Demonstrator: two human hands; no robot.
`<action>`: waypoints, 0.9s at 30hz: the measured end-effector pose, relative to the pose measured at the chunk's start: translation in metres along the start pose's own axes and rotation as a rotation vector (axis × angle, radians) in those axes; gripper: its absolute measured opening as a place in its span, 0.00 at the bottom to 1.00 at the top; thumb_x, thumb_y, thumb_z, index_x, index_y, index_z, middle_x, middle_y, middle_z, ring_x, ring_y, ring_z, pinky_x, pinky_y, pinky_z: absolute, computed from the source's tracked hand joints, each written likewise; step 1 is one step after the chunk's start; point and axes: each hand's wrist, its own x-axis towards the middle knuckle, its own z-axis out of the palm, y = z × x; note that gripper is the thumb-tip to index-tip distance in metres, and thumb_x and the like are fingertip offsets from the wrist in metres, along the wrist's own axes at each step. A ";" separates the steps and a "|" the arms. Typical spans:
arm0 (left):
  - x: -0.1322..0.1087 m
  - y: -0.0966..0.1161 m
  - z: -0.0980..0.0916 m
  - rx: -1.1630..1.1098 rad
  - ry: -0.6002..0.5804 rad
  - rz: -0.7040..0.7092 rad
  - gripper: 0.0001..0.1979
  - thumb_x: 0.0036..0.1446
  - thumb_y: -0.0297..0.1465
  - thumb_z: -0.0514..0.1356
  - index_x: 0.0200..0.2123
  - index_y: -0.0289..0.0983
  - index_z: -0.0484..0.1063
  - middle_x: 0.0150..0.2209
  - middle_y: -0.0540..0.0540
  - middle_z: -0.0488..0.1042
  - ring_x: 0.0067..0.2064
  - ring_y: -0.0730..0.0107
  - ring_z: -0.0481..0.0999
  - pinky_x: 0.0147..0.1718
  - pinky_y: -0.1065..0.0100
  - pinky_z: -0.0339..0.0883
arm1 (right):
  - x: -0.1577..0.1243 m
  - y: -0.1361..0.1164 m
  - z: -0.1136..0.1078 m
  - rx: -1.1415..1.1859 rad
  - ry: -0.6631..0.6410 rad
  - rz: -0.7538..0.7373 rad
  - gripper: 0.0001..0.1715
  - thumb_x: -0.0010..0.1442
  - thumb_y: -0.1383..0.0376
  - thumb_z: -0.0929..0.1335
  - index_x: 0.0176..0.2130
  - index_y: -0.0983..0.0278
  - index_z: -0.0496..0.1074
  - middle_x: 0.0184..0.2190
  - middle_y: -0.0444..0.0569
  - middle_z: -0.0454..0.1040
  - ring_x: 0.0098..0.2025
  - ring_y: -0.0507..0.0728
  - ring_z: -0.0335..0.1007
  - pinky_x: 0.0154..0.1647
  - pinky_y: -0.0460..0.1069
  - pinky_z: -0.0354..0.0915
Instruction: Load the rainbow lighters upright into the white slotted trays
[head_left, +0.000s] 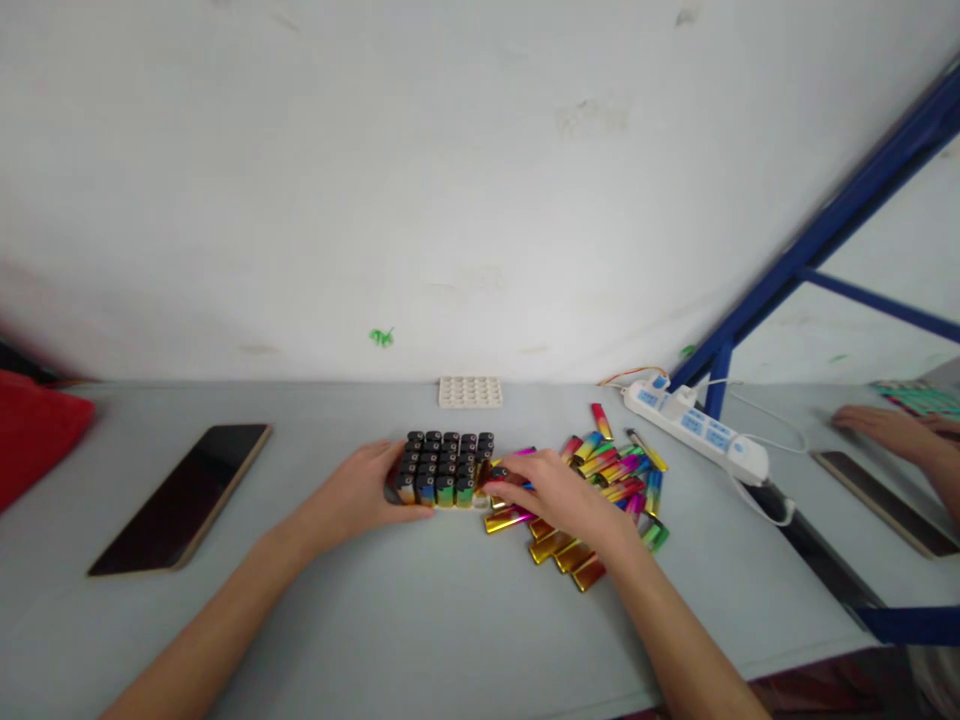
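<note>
A white tray (480, 500) packed with upright rainbow-coloured lighters (444, 462), black caps up, stands at the middle of the grey table. My left hand (367, 492) rests against the tray's left side, fingers curled on its edge. My right hand (547, 490) is at the tray's right end, fingers pinched on a lighter (501, 474) with a black cap. Under and beyond that hand lies a loose pile of lighters (615, 470), several gold ones (559, 545) nearest me.
An empty white tray with holes (470, 391) lies by the wall. A dark phone (184, 495) lies left, something red (34, 425) far left. A white power strip (697, 425) and blue frame (817, 250) stand right; another person's hand (889, 430) and phone (885, 500) beyond.
</note>
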 end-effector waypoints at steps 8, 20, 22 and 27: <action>0.003 -0.008 0.002 0.015 -0.037 -0.030 0.32 0.47 0.53 0.73 0.49 0.41 0.79 0.51 0.38 0.85 0.53 0.41 0.83 0.55 0.49 0.76 | 0.006 -0.008 0.007 -0.204 0.011 0.054 0.25 0.73 0.48 0.73 0.31 0.62 0.81 0.30 0.49 0.82 0.30 0.56 0.75 0.32 0.48 0.58; 0.005 -0.007 0.003 0.032 0.001 -0.016 0.31 0.44 0.56 0.71 0.46 0.44 0.79 0.47 0.42 0.86 0.50 0.40 0.84 0.54 0.49 0.77 | -0.020 0.108 -0.031 -0.501 0.549 0.616 0.17 0.75 0.67 0.66 0.57 0.67 0.79 0.53 0.66 0.80 0.56 0.67 0.76 0.57 0.57 0.68; 0.005 -0.008 0.004 0.027 0.005 -0.015 0.31 0.44 0.56 0.72 0.47 0.43 0.80 0.48 0.42 0.86 0.50 0.40 0.84 0.54 0.49 0.77 | -0.022 0.122 -0.029 -0.533 0.511 0.696 0.17 0.75 0.67 0.66 0.58 0.64 0.79 0.53 0.66 0.80 0.54 0.67 0.77 0.56 0.57 0.69; 0.006 -0.008 0.004 0.007 0.005 -0.010 0.30 0.43 0.55 0.72 0.45 0.44 0.80 0.46 0.42 0.86 0.49 0.39 0.85 0.52 0.48 0.78 | -0.010 0.131 -0.029 -0.425 0.502 0.772 0.23 0.75 0.66 0.67 0.65 0.69 0.72 0.47 0.64 0.81 0.50 0.69 0.79 0.53 0.58 0.71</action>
